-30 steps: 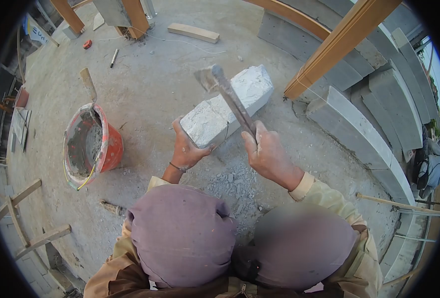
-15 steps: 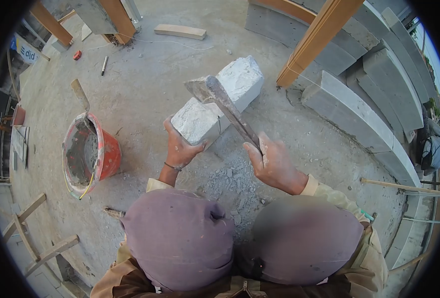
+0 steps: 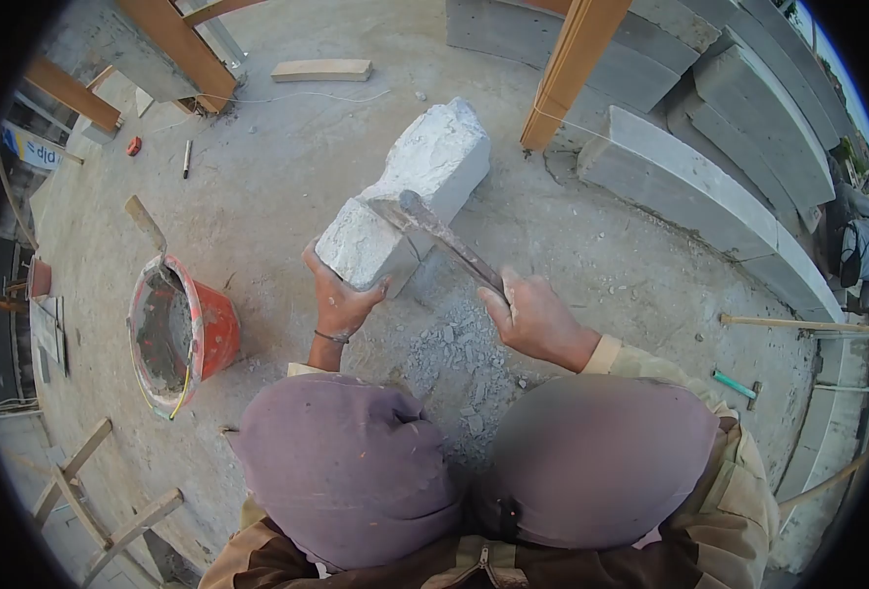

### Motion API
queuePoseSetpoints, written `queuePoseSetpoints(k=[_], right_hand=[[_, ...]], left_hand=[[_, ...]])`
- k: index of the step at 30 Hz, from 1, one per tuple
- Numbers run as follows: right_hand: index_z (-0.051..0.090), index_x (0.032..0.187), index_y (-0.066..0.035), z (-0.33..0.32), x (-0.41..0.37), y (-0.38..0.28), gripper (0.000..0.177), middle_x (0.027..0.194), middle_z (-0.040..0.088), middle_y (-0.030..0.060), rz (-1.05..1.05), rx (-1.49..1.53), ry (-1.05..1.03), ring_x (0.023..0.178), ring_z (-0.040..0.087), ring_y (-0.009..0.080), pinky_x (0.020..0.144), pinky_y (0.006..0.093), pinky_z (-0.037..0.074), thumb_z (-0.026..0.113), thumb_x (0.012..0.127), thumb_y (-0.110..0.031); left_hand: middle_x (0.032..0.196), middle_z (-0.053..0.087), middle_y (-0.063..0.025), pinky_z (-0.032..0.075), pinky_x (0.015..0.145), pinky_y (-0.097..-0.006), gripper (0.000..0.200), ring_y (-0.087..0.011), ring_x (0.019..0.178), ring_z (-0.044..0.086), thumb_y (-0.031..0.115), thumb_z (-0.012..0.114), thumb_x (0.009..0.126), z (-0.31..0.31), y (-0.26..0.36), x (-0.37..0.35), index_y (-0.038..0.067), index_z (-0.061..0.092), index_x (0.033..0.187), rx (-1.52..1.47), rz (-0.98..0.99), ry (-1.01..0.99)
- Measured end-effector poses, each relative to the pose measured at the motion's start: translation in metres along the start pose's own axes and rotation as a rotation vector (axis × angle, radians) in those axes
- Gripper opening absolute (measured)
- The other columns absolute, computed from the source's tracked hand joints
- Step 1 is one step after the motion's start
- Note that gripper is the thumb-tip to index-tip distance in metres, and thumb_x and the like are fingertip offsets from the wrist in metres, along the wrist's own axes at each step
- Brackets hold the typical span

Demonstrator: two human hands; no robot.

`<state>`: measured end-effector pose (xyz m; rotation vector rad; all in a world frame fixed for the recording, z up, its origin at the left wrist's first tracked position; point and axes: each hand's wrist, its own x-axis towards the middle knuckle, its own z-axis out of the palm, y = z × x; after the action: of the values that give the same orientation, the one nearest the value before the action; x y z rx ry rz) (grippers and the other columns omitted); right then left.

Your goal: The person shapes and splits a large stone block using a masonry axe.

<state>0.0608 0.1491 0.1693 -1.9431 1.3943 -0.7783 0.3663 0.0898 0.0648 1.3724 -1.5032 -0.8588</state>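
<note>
My left hand [image 3: 344,299] grips the near end of a pale, rough-topped lightweight concrete block [image 3: 439,157] on the floor, thumb and fingers spread around its corner. My right hand [image 3: 539,319] is closed round the handle of a hatchet [image 3: 454,247]. The hatchet's blade meets the block at a notch across its middle, partly hidden in the cut. Grey chips and crumbs [image 3: 459,368] are scattered on the floor between my knees and the block.
To the left stands a red bucket [image 3: 220,329] with grey mortar and a trowel [image 3: 146,224]. Concrete slabs [image 3: 684,191] are stacked at right beside a wooden post [image 3: 570,79]. A green-handled hammer [image 3: 733,383], a marker [image 3: 187,159] and a timber offcut [image 3: 321,70] lie around.
The hatchet has come down from above the block into its notch. My left hand keeps its hold. The whole view has shifted slightly, bringing the green-handled hammer into fuller sight.
</note>
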Motion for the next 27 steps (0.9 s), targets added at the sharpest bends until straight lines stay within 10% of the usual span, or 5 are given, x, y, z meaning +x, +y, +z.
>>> queuePoseSetpoints(k=[13, 19, 22, 27], right_hand=[[0.060, 0.085, 0.005, 0.000, -0.024, 0.024, 0.031, 0.063, 0.056, 0.0212, 0.233, 0.374, 0.156, 0.053, 0.053, 0.0288, 0.054, 0.0433, 0.040, 0.068, 0.101, -0.021], [0.062, 0.086, 0.002, -0.010, -0.031, 0.040, 0.028, 0.061, 0.059, 0.0099, 0.423, 0.448, 0.225, 0.053, 0.058, 0.0159, 0.052, 0.0370, 0.044, 0.067, 0.102, -0.021], [0.063, 0.087, -0.001, -0.012, -0.034, 0.048, 0.026, 0.061, 0.061, 0.0040, 0.513, 0.477, 0.223, 0.051, 0.058, 0.0126, 0.050, 0.0335, 0.045, 0.067, 0.102, -0.021], [0.064, 0.087, -0.003, -0.007, -0.030, 0.061, 0.025, 0.061, 0.061, 0.0029, 0.621, 0.523, 0.179, 0.050, 0.057, 0.0115, 0.048, 0.0330, 0.045, 0.067, 0.102, -0.022]], left_hand=[[0.150, 0.042, -0.0216, 0.034, 0.117, -0.0516, 0.096, -0.0391, 0.140, 0.043, 0.050, 0.083, 0.086, 0.014, -0.055, 0.002, -0.005, 0.038, 0.151, 0.138, 0.242, 0.219], [0.148, 0.050, -0.0218, 0.041, 0.113, -0.0485, 0.083, -0.0334, 0.134, 0.053, 0.050, 0.068, 0.099, -0.008, 0.000, 0.047, -0.004, 0.037, 0.154, -0.735, -0.695, 0.259], [0.156, 0.043, -0.0248, 0.036, 0.118, -0.0491, 0.099, -0.0360, 0.143, 0.045, 0.058, 0.071, 0.094, -0.041, -0.014, 0.052, -0.005, 0.029, 0.159, -0.528, -0.851, 0.087], [0.167, 0.027, -0.0298, 0.023, 0.125, -0.0560, 0.117, -0.0413, 0.156, 0.025, 0.062, 0.076, 0.088, -0.066, -0.004, 0.026, -0.003, 0.016, 0.165, 0.116, -0.364, 0.265]])
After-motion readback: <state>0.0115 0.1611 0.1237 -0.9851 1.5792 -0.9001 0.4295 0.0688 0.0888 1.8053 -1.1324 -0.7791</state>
